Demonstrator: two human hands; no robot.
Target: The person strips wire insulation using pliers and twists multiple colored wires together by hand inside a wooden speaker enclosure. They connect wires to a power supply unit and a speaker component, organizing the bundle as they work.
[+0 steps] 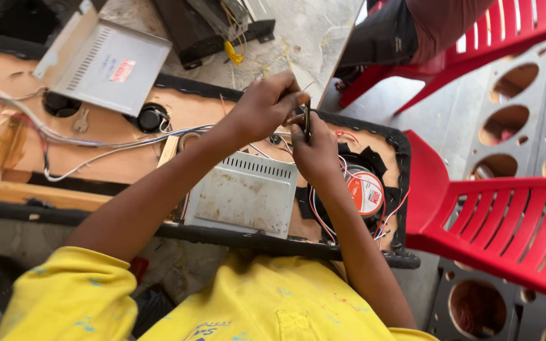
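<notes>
While the thin dark tool (307, 120) stands upright near the far right corner of the wooden board (115, 155), the right hand (316, 151) pinches it and the left hand (263, 107) closes over its top. Steady, light pressure seems wise: thin red wires (342, 165) and the round speaker magnet (364, 192) lie just beside it.

So the metal box (244, 194) sits on the board (26, 82); speaker (364, 192) just right of it, second metal cover (105, 63) behind-left, wires (83, 140) to its left, chair (500, 221) far right.
</notes>
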